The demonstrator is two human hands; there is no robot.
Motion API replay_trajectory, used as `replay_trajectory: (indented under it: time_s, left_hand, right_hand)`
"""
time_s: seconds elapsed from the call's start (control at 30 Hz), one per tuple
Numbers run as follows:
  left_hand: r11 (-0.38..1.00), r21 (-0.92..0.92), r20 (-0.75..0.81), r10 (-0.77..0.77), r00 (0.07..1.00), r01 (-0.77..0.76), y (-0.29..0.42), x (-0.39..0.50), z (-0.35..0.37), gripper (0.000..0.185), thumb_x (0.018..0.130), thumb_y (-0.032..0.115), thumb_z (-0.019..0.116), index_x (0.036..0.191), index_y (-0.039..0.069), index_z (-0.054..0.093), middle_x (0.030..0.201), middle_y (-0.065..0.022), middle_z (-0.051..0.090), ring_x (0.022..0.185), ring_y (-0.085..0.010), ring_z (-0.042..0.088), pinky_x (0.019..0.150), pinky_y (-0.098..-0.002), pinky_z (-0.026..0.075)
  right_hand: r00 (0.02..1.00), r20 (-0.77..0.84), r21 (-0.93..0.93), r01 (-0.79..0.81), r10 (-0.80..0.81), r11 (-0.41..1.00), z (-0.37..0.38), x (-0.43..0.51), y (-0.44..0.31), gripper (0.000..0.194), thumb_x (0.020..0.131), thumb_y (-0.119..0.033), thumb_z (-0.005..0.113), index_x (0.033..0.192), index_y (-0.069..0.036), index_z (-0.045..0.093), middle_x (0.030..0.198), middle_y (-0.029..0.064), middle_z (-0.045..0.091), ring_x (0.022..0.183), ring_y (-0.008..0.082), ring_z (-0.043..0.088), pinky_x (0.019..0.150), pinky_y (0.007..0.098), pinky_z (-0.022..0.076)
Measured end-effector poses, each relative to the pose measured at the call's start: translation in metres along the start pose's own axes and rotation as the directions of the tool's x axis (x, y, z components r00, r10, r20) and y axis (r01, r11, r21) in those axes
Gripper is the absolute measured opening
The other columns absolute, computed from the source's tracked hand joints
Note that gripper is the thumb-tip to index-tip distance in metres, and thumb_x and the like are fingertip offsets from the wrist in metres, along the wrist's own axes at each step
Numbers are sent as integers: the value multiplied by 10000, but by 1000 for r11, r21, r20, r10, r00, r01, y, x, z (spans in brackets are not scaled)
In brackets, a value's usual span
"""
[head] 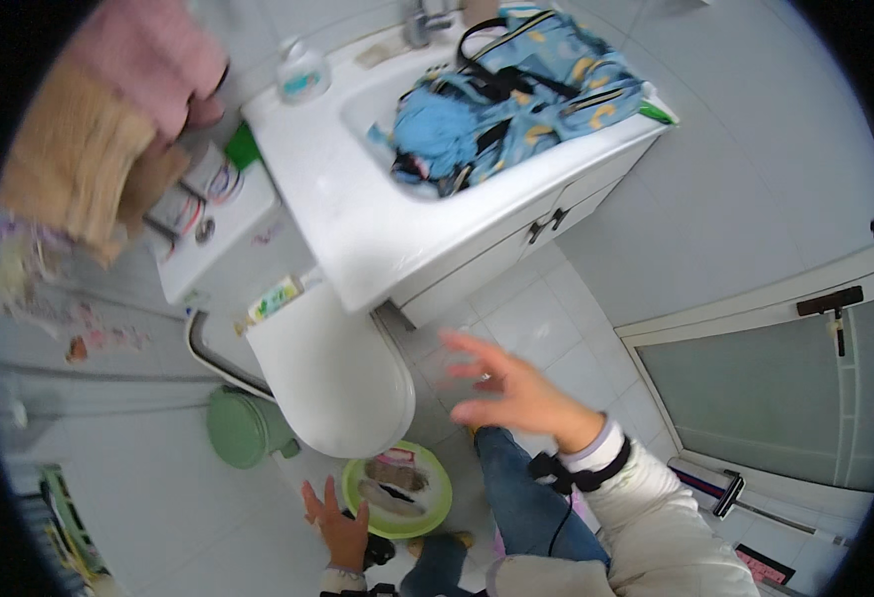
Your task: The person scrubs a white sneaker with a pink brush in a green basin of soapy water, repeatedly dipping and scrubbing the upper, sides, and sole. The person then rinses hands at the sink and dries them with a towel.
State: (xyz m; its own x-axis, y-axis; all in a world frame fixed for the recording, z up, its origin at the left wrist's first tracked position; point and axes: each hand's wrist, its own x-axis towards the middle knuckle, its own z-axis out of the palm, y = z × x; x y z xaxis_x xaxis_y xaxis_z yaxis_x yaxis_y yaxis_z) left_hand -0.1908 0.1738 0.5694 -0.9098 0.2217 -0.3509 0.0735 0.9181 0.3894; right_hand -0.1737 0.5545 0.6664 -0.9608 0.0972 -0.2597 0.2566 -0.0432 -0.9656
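Observation:
My right hand (515,392) is raised over the tiled floor right of the toilet, fingers spread, holding nothing and somewhat blurred. Lower down, my left hand (337,522) is also empty with its fingers apart, just left of a lime-green plastic basin (443,501). In the basin lie shoe-shaped items (390,498) and a pink thing that I cannot identify. The toilet's white lid (328,373) is down between the basin and the washbasin counter. On the white washbasin (332,201) lies a crumpled blue patterned fabric bag (526,101) with black straps, partly inside the bowl.
A green lidded bin (239,429) stands left of the toilet. A pump bottle (302,72) sits on the counter, under the faucet's left side. Pink and tan towels (78,142) hang at upper left. A glazed door (750,395) and a floor squeegee or mop (728,492) are at right.

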Motion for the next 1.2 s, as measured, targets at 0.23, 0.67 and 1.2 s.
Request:
replay_trajectory:
  time_s: [0.23, 0.67, 1.2]
  left_hand:
    - [992, 57, -181, 124, 976, -116, 97, 56, -65, 763, 716, 149, 792, 1402, 53, 470, 1576, -264, 147, 1454, -460, 164, 1097, -673, 162]
    - [937, -124, -320, 275, 907, -327, 159, 91, -166, 750, 755, 77, 759, 1432, 69, 436, 1518, -281, 305, 1406, -422, 303, 1143, -458, 270]
    - [614, -768, -66, 211, 975, -185, 414, 252, -167, 690, 905, 193, 652, 1506, 96, 327, 1464, -146, 423, 1256, -236, 515, 977, -348, 441]
  right_hand:
    - [842, -537, 84, 1, 45, 996, -134, -13, -72, 825, 822, -309, 786, 1503, -117, 363, 1428, 224, 443, 1167, 267, 589, 934, 375, 490]
    - [785, -619, 67, 87, -27, 994, -162, -42, -214, 802, 848, -360, 744, 1503, -104, 357, 1403, 199, 464, 1096, 235, 589, 844, 327, 493]
    - [924, -109, -992, -78, -367, 98, -338, 266, -256, 505, 904, -96, 510, 1405, -159, 487, 1360, 145, 518, 1204, 336, 549, 990, 587, 399]
